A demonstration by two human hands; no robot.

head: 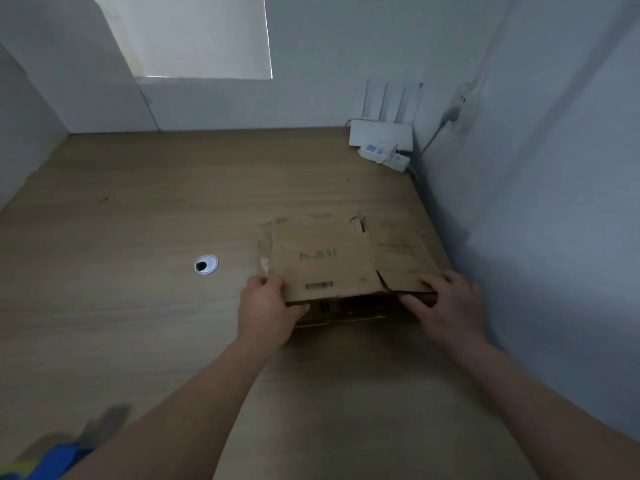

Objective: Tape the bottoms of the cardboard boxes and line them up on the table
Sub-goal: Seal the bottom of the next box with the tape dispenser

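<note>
Flattened cardboard box on the wooden worktop, left hand fingers clamped on its near-left corner, right hand fingers gripping its right flap, insides unseen.

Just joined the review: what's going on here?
A person holds a box on the table with both hands. The left hand grips its near left corner; the right hand pinches its right flap. The box looks part-flattened, its near side open. No tape roll in view. A router stands in the far right corner.
</note>
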